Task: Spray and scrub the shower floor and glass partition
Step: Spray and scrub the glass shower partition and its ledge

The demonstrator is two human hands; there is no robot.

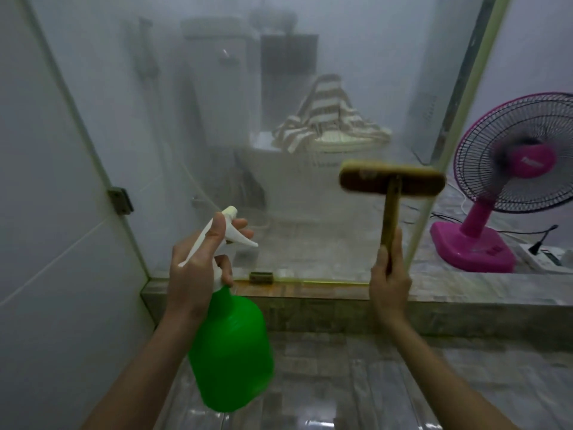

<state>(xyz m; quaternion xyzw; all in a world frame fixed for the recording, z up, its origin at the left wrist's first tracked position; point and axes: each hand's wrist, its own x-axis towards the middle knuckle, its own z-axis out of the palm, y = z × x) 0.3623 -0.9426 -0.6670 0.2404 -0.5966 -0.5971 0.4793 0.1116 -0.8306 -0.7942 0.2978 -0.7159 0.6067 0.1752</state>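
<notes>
While the left hand [198,268] grips the neck of a green spray bottle [231,352], fingers on its white trigger, the right hand [389,283] is wrapped around the wooden handle of a scrub brush [392,180] whose blurred head is raised against the fogged glass partition [217,125]. Wet floor tiles [356,383] lie below; a pink fan [508,184] stands beyond the glass.

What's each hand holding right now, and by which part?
Left hand grips the green spray bottle at its neck and white trigger head. Right hand grips the scrub brush by the lower end of its handle.
</notes>
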